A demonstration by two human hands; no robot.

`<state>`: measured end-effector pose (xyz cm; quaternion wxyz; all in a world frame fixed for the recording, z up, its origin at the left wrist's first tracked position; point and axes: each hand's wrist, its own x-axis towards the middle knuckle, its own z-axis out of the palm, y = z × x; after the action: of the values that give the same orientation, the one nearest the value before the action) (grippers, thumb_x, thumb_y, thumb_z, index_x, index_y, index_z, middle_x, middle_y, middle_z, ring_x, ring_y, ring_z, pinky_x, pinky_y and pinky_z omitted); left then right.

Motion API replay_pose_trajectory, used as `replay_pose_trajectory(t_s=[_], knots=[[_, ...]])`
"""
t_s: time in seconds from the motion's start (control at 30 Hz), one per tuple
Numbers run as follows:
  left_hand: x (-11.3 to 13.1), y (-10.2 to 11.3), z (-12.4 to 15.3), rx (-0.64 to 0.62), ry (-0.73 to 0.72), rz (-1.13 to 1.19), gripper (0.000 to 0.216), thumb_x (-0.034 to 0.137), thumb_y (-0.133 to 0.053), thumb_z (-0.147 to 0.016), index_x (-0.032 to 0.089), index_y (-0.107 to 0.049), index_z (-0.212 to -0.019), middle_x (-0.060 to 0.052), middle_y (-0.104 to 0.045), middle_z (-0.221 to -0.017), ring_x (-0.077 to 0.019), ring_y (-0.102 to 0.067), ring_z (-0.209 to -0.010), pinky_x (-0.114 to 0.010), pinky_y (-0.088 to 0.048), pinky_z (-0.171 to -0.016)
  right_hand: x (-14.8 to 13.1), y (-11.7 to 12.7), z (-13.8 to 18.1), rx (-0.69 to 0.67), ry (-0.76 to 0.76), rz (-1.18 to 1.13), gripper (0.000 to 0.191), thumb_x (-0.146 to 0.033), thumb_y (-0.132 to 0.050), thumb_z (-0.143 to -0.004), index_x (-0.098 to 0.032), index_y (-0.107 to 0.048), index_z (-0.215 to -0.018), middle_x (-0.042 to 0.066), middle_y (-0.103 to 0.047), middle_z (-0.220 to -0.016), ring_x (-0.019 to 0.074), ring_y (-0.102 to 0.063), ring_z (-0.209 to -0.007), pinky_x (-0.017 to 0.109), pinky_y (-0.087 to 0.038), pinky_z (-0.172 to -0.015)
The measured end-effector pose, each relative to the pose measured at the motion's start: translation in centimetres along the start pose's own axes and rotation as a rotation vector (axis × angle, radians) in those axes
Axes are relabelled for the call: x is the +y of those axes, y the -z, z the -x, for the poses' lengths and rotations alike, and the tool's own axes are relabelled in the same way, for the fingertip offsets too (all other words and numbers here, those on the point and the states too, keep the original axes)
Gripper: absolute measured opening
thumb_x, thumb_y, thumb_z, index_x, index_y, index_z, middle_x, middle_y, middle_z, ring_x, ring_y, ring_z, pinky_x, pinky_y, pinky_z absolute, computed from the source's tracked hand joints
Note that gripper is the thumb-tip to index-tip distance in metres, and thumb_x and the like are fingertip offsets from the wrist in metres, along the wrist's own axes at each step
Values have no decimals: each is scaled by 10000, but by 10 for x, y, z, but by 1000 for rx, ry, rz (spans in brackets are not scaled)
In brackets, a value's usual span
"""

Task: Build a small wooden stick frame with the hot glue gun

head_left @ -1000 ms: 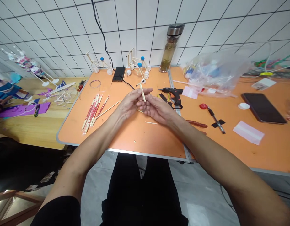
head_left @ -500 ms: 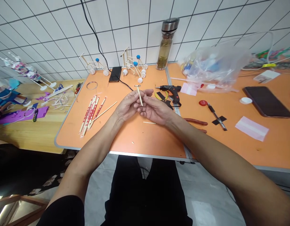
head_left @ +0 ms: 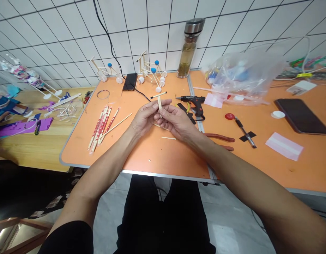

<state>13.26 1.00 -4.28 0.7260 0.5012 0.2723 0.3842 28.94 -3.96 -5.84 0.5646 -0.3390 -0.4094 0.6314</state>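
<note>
Left hand (head_left: 144, 118) and right hand (head_left: 176, 121) pinch a wooden T (head_left: 159, 101).
Left of the glue gun (head_left: 195, 104), they're apparently adjusting it; the next move calls for a steady grip.

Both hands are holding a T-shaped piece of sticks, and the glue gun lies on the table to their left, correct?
Not quite: in the head view, the glue gun lies to their right. The left hand and right hand do hold the T-shaped piece.
</note>
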Motion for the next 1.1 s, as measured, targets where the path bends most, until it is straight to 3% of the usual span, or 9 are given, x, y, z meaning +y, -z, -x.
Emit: replay_pose_trajectory(t_s=[0.1, 0.2, 0.37, 0.63, 1.1], knots=[[0, -2, 1, 48, -15, -15, 520, 612, -875, -881, 230, -877, -1235, -50, -753, -770, -190, -702, -666, -373, -638, -702, 1, 1, 0, 74, 63, 139, 554, -672, -1003, -747, -215, -746, -927, 27, -824, -932, 112, -713, -751, 231, -603, -711], [-2, -4, 1, 71, -61, -11, 440, 578, -876, -888, 227, -889, -1153, -104, -856, -1054, -180, -724, -715, -350, -609, -671, 2, 1, -1, 103, 115, 219, 583, -714, -990, -736, -217, -738, -908, 33, -818, -893, 131, -729, -759, 242, -611, -704], [-2, -8, 1, 121, -75, -7, 367, 516, -917, -858, 221, -892, -1075, -129, -843, -1317, -251, -818, -969, -331, -617, -718, 2, -1, 0, 127, 147, 265, 591, -738, -976, -738, -234, -729, -922, 20, -797, -864, 159, -751, -792, 272, -641, -729], [-6, -9, 1, 105, -194, -59, 379, 562, -933, -827, 225, -908, -998, -118, -850, -1319, -270, -819, -1076, -310, -622, -768, 1, -5, 2, 134, 166, 292, 603, -754, -968, -733, -232, -727, -915, 21, -785, -877, 169, -753, -830, 291, -651, -784], [-1, -6, 2, 198, -175, -11, 383, 515, -975, -837, 199, -851, -1015, -120, -874, -1170, -342, -808, -1260, -437, -661, -1044, -2, -8, 5, 55, 133, 351, 500, -646, -959, -787, -236, -745, -980, 30, -778, -1006, 192, -736, -928, 342, -634, -891]])
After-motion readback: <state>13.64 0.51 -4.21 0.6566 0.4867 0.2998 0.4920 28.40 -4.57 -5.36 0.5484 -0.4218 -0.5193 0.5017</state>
